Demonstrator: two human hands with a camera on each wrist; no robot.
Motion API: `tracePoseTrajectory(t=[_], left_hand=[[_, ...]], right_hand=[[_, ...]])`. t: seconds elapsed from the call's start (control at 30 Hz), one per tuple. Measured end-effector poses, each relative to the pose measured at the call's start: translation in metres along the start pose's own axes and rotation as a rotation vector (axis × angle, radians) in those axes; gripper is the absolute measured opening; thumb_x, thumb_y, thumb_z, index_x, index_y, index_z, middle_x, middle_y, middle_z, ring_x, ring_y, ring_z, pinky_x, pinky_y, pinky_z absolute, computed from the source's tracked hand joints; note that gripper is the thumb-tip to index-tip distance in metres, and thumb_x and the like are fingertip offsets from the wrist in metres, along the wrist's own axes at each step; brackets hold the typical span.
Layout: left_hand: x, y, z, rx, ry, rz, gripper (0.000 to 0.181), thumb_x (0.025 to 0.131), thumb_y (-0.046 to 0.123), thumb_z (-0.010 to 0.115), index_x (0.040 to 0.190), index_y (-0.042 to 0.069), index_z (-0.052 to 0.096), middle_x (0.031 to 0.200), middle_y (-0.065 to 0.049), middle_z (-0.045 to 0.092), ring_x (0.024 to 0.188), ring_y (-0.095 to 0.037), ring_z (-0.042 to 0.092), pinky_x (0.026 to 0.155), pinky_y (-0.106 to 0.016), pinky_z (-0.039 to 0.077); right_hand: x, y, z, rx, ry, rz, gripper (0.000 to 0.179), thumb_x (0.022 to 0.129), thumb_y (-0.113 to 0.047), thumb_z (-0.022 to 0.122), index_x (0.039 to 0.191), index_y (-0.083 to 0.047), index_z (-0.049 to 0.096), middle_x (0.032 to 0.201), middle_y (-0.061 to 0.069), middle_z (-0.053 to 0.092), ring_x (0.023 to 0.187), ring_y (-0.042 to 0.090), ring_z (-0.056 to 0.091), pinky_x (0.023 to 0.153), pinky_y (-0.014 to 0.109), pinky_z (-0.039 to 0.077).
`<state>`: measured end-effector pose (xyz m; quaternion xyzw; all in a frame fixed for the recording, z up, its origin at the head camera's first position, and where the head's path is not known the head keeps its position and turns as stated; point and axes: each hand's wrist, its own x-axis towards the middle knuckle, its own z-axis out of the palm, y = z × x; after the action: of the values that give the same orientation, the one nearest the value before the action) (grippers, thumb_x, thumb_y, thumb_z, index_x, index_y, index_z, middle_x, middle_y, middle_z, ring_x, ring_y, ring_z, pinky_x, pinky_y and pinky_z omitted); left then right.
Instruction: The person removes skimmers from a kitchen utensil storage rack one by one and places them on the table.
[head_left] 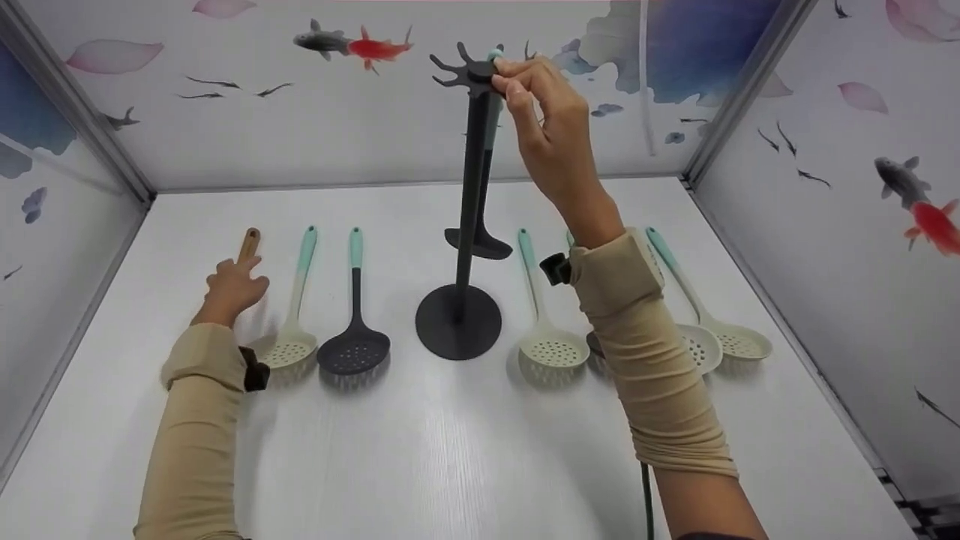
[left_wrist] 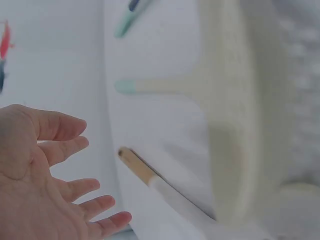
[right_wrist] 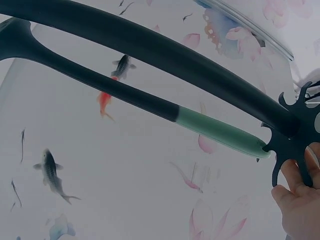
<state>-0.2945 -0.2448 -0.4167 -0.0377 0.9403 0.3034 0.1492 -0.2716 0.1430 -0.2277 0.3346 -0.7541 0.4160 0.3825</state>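
A black utensil stand (head_left: 466, 187) rises from a round base, with a ring of hooks on top. One black ladle with a mint handle (right_wrist: 225, 131) hangs from a hook, its bowl (head_left: 480, 244) low beside the post. My right hand (head_left: 551, 112) pinches the edge of the hook ring, thumb and fingers curled beside the handle's tip. Over the table's left side, my left hand (head_left: 234, 289) has its fingers spread and holds nothing. Closest to it is a utensil with a wooden handle (left_wrist: 137, 166); the hand and sleeve hide the rest of it in the head view.
Left of the stand lie a cream skimmer (head_left: 285, 350) and a black skimmer (head_left: 354, 351). On its right are a cream skimmer (head_left: 555, 349) and several more utensils, partly behind my right sleeve. Printed panels (head_left: 225, 142) wall the white table (head_left: 420, 450) on three sides.
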Motion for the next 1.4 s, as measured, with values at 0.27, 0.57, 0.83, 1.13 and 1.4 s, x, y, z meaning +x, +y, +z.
tracePoseTrajectory(t=[0.27, 0.57, 0.83, 1.13, 1.4], left_hand=[[-0.01, 0.094, -0.003, -0.049, 0.162, 0.291, 0.049, 0.096, 0.015, 0.039, 0.143, 0.004, 0.032, 0.151, -0.027, 0.011, 0.138, -0.047, 0.011, 0.109, -0.058, 0.018], [-0.027, 0.178, 0.01, -0.301, 0.142, 0.627, 0.044, 0.099, 0.016, 0.041, 0.142, 0.01, 0.037, 0.149, -0.011, 0.031, 0.138, -0.028, 0.028, 0.111, -0.042, 0.027], [-0.031, 0.229, 0.021, -0.629, -0.034, 0.827, 0.047, 0.1, 0.017, 0.038, 0.145, 0.007, 0.029, 0.145, -0.011, 0.04, 0.135, -0.019, 0.036, 0.111, -0.033, 0.027], [-0.03, 0.24, 0.026, -0.789, 0.051, 0.852, 0.033, 0.097, 0.01, 0.044, 0.129, 0.002, 0.05, 0.112, -0.011, 0.059, 0.1, -0.016, 0.058, 0.097, -0.032, 0.043], [-0.034, 0.229, 0.021, -0.775, 0.131, 0.813, 0.029, 0.094, 0.009, 0.051, 0.122, 0.003, 0.054, 0.107, -0.012, 0.062, 0.096, -0.018, 0.061, 0.09, -0.032, 0.048]], right_hand=[[0.001, 0.003, -0.005, 0.011, -0.041, -0.056, 0.021, 0.091, 0.0, 0.045, 0.102, 0.008, 0.061, 0.106, 0.019, 0.063, 0.11, 0.022, 0.058, 0.099, 0.025, 0.04], [0.001, -0.004, -0.004, 0.07, -0.096, -0.057, 0.026, 0.092, 0.002, 0.043, 0.114, 0.008, 0.055, 0.11, 0.019, 0.06, 0.103, 0.018, 0.06, 0.092, 0.026, 0.047], [0.005, -0.006, -0.011, 0.078, -0.161, -0.028, 0.029, 0.096, 0.003, 0.036, 0.116, 0.007, 0.056, 0.116, 0.018, 0.057, 0.107, 0.018, 0.056, 0.095, 0.026, 0.044], [0.017, 0.008, -0.015, 0.164, -0.195, 0.047, 0.032, 0.096, 0.006, 0.032, 0.104, 0.006, 0.063, 0.11, 0.016, 0.063, 0.106, 0.014, 0.052, 0.097, 0.028, 0.038], [0.03, 0.023, -0.009, 0.4, -0.164, 0.189, 0.035, 0.094, 0.009, 0.034, 0.082, 0.004, 0.067, 0.094, -0.004, 0.067, 0.097, 0.019, 0.056, 0.092, 0.03, 0.043]])
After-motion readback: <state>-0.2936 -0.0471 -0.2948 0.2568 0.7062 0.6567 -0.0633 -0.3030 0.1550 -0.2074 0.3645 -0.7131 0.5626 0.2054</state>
